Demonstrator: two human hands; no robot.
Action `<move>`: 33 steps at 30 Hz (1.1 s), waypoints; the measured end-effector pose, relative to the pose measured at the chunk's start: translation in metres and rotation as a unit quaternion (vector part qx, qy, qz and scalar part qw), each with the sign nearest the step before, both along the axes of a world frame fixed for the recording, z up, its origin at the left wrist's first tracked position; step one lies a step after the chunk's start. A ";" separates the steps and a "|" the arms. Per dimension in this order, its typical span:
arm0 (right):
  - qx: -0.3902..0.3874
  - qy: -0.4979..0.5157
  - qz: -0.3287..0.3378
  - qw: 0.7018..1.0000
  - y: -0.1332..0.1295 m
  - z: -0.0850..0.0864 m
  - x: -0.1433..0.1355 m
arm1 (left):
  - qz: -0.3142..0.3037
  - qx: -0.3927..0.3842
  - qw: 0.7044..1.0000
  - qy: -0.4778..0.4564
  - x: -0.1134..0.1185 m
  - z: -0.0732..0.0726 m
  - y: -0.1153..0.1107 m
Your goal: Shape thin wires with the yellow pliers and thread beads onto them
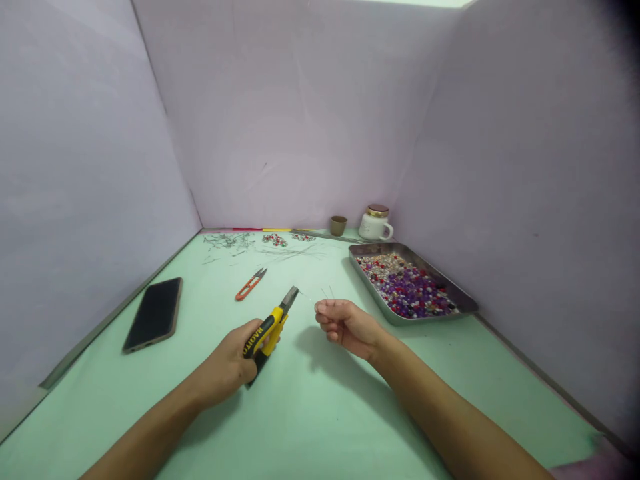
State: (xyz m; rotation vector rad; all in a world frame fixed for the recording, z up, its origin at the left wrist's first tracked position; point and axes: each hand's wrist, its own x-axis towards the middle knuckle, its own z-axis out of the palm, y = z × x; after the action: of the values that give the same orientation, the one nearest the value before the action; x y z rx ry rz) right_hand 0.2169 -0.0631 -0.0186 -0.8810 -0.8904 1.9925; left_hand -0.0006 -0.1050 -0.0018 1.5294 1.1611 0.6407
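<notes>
My left hand (235, 360) is wrapped round the yellow and black handles of a pair of pliers (270, 333). Their metal jaws point up and to the right, close to a thin wire (307, 297). That wire runs from the jaw tips towards my right hand (347, 327), whose thumb and forefinger pinch it. Two thin wire ends stick up above those fingertips. Whether the jaws grip the wire is too small to tell. Orange-handled thread snips (251, 285) lie beyond the pliers, pointing away from me.
A metal tray (435, 320) of mixed beads stands at right. Behind it are a white lidded mug (375, 223) and a small brown cup (339, 226). Cut wires (230, 241) and beaded pieces (275, 239) lie at the back. A phone (154, 315) rests at left. Walls enclose three sides.
</notes>
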 end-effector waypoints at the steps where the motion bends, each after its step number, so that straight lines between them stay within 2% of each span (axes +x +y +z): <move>1: 0.006 -0.006 -0.006 1.000 0.000 0.000 -0.001 | -0.001 0.000 1.000 0.002 0.000 0.001 0.000; 7: -0.041 0.035 0.012 0.998 0.000 0.002 -0.001 | -0.004 0.007 1.000 0.029 0.003 0.006 -0.003; 13: -0.112 0.072 0.030 0.991 0.002 0.003 0.001 | -0.025 0.031 0.998 0.047 0.003 0.003 -0.002; 29: -0.055 0.037 0.032 0.997 0.003 0.000 0.003 | -0.027 0.085 0.987 0.131 0.001 -0.005 -0.001; 33: 0.005 -0.034 -0.035 0.999 0.003 0.000 0.004 | 0.006 0.150 0.968 0.200 0.000 -0.007 0.004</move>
State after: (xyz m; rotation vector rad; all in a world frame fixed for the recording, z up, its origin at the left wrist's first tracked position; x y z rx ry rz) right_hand 0.2206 -0.0597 -0.0184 -0.9659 -0.8948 1.9073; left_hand -0.0008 -0.1011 -0.0091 1.9745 1.4211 0.5475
